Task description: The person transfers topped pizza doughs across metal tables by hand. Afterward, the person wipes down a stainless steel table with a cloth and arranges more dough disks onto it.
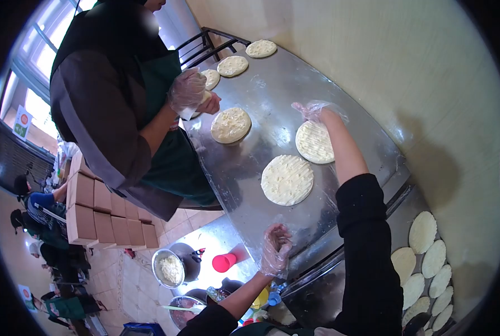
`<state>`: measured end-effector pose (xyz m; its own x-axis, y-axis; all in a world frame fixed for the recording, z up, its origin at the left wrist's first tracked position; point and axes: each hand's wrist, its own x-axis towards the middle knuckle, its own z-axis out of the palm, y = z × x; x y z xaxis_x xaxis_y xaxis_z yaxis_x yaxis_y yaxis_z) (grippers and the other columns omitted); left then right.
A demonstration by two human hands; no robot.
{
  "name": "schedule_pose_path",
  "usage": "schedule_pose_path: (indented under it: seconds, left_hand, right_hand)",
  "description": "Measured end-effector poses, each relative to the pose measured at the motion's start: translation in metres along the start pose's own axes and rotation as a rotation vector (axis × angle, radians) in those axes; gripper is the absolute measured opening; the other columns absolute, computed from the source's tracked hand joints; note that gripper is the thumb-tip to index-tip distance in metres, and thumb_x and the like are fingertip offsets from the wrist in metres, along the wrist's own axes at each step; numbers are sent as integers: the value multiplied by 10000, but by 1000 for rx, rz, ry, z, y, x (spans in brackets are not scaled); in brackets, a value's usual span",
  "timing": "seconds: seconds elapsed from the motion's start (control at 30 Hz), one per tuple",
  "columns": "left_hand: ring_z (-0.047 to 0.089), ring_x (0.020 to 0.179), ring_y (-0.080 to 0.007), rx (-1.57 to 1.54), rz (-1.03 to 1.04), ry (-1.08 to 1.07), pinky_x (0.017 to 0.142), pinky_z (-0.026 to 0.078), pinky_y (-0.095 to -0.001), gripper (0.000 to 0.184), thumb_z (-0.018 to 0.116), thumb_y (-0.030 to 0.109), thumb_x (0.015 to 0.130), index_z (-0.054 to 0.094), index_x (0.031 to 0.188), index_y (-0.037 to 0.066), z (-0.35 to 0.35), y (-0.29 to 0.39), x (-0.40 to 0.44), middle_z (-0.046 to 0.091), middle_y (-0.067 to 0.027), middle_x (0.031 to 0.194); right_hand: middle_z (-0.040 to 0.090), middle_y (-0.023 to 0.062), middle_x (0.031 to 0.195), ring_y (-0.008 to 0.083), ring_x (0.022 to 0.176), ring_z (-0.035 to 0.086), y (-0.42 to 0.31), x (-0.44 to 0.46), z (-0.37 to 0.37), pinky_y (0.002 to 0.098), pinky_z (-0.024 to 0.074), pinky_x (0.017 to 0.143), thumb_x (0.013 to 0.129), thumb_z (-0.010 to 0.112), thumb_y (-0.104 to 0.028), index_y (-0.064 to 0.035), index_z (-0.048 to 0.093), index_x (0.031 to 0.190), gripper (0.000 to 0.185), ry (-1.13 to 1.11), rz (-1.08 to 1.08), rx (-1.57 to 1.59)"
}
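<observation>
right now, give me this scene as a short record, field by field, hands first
left hand: gloved, fingers loosely curled, nothing visible in it
right hand: gloved, at the far edge of a topped round; contact unclear
second round: flat on the metal table, between the hands
co-worker's gloved hand: near another round
metal pot: holds white crumbly food
lower right: more rounds
</observation>
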<state>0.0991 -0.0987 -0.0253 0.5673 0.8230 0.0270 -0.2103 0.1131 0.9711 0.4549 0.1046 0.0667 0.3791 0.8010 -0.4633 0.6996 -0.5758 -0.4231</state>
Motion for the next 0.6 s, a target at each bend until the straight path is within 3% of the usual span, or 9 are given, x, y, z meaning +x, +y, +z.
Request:
schedule_pose_path:
  seconds: [0.17,0.23,0.27,0.33,0.43,0.5,0.6]
  left_hand:
    - [477,935,-183,18,-5,8,801,431,-316,651,635,318,795,282,1273,53,0,-2,-2,420,-93,1105]
    - [483,932,-186,19,9,-13,802,431,-321,651,629,333,806,282,1274,43,1,-1,0,435,-94,1093]
    - [487,901,-183,94,55,-20,794,438,-318,565,566,265,835,283,1274,48,1,0,1,467,-113,1064]
    - [492,901,-185,125,62,-40,799,434,-318,569,562,267,840,280,1282,47,2,4,3,486,-121,1063]
    - [509,896,-191,200,71,-80,803,429,-315,626,562,302,850,246,1326,46,1,8,3,511,-143,1117]
    - [525,858,-186,412,61,-152,772,447,-303,651,547,324,864,216,1351,45,2,13,5,506,-146,1163]
    - [535,814,-176,409,53,-123,723,467,-287,661,511,363,889,187,1368,43,6,4,9,514,-147,1180]
  right_hand:
    - [454,165,1311,329,1243,390,47,-23,6,491,293,1006,770,263,-760,-82,621,1102,835,-60,130,64]
    - [616,86,822,244,804,569,78,-19,18,433,446,728,785,308,-738,-69,646,789,750,11,175,188]
    - [616,86,822,244,804,569,88,-28,20,433,446,728,785,308,-738,-69,646,789,750,14,182,180]
    - [580,52,737,199,685,534,96,-67,22,384,440,607,781,295,-751,-58,620,755,766,-21,245,479]
    - [558,55,695,176,614,504,109,-110,29,350,423,556,773,275,-767,-61,621,753,787,35,225,502]
    - [549,58,685,172,594,489,116,-136,38,336,420,547,764,270,-778,-52,616,744,804,99,244,465]
    - [540,64,675,167,584,477,121,-162,46,311,414,537,754,270,-789,-33,609,728,830,165,321,430]
